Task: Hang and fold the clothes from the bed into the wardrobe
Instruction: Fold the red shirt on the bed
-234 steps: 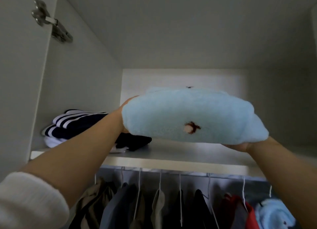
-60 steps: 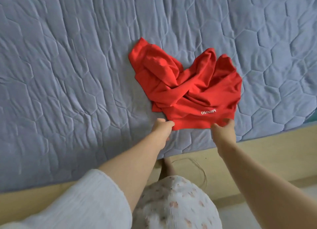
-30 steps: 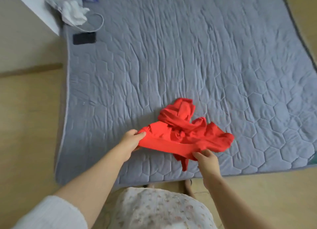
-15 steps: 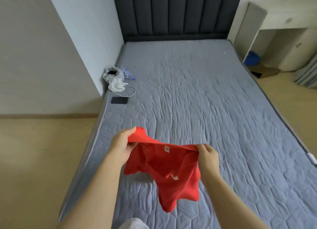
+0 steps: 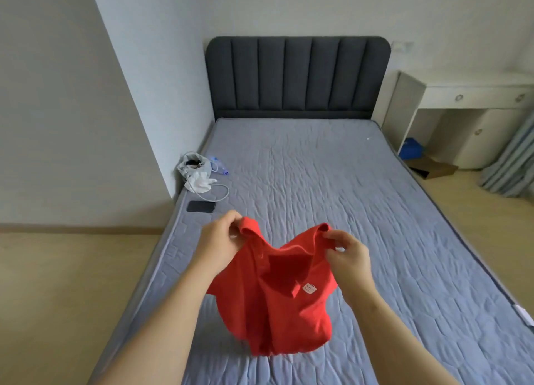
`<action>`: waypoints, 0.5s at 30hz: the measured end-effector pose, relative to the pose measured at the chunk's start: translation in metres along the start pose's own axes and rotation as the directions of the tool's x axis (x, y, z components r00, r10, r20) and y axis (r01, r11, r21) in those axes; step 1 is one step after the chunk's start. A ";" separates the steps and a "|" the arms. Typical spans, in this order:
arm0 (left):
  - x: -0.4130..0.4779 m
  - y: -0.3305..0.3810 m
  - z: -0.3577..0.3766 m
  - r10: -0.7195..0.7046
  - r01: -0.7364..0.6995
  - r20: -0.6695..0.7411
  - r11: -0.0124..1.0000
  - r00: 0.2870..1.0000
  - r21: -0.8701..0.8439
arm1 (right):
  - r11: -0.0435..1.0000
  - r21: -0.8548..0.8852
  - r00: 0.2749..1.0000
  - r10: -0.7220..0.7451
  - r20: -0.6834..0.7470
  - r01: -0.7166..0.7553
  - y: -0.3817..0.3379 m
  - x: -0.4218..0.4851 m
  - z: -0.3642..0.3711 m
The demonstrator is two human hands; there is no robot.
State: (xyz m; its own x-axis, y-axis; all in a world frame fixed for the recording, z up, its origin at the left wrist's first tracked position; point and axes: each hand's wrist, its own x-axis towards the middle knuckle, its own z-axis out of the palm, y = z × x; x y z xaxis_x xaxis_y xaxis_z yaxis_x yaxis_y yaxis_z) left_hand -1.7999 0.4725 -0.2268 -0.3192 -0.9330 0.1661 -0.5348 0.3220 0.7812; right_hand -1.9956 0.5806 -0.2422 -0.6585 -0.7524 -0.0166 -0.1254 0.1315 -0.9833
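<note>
As you face the grey quilted bed (image 5: 332, 176) from its foot end, your left hand (image 5: 222, 237) pinches one top corner of the red shirt (image 5: 277, 309) between thumb and curled fingers. Your right hand (image 5: 346, 254) pinches the opposite top edge, thumb and forefinger closed on the cloth and the other fingers loosely bent. The shirt hangs between your hands above the near part of the mattress, sagging in the middle, its lower part bunched; you cannot tell whether it touches the cover. A small white label (image 5: 309, 288) with red print shows on the shirt near your right wrist, its writing too small to read. Near the bed's left edge lie a dark phone (image 5: 201, 206), a white cable (image 5: 221, 192) and a white bag (image 5: 194, 166).
</note>
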 end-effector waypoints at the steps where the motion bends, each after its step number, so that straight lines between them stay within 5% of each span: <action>1: 0.001 0.001 0.000 0.002 -0.002 0.035 1.000 0.999 -0.015 | 0.999 -0.035 1.000 -0.019 0.016 0.020 0.000 0.001 0.000; 5: 0.008 0.002 -0.003 0.080 -0.115 0.171 0.973 0.982 0.202 | 0.989 -0.134 0.993 -0.049 0.105 0.063 0.000 0.004 0.000; 10: 0.025 0.019 -0.019 0.127 -0.345 0.394 0.759 0.910 0.552 | 0.949 -0.293 0.988 -0.081 0.130 0.116 -0.001 0.006 -0.004; 13: 0.029 0.018 -0.021 0.144 -0.362 0.397 0.751 0.906 0.553 | 0.939 -0.313 0.985 -0.102 0.142 0.142 -0.001 0.007 -0.003; 15: 0.027 0.016 -0.021 0.184 -0.308 0.320 0.864 0.929 0.398 | 0.965 -0.231 0.985 -0.093 0.142 0.124 -0.003 0.006 -0.002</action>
State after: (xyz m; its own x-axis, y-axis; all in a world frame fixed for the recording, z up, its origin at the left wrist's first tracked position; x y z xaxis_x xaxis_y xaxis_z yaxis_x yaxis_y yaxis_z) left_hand -1.8007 0.4490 -0.1969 -0.6455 -0.7565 0.1052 -0.6753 0.6296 0.3841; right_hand -2.0010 0.5768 -0.2389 -0.5320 -0.8453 0.0494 -0.3745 0.1826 -0.9091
